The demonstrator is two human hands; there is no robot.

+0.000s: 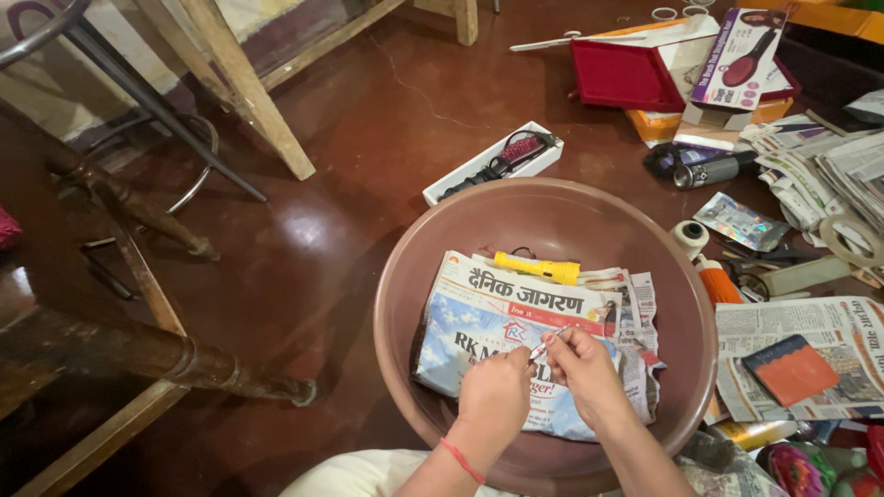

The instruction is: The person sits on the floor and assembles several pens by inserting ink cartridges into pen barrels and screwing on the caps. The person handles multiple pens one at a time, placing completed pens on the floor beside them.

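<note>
A big brown plastic basin sits on the floor in front of me, lined with folded newspaper. A yellow torch lies on the paper near the far side. My left hand, with a red thread at the wrist, and my right hand meet over the newspaper. Together they pinch a small thin white-and-red stick-like object between the fingertips; what it is stays too small to tell.
A white box with a red-bristled brush lies beyond the basin. At right are a red tray, a printed carton, a dark torch, tape rolls, newspapers and an orange pad. Wooden furniture legs stand left.
</note>
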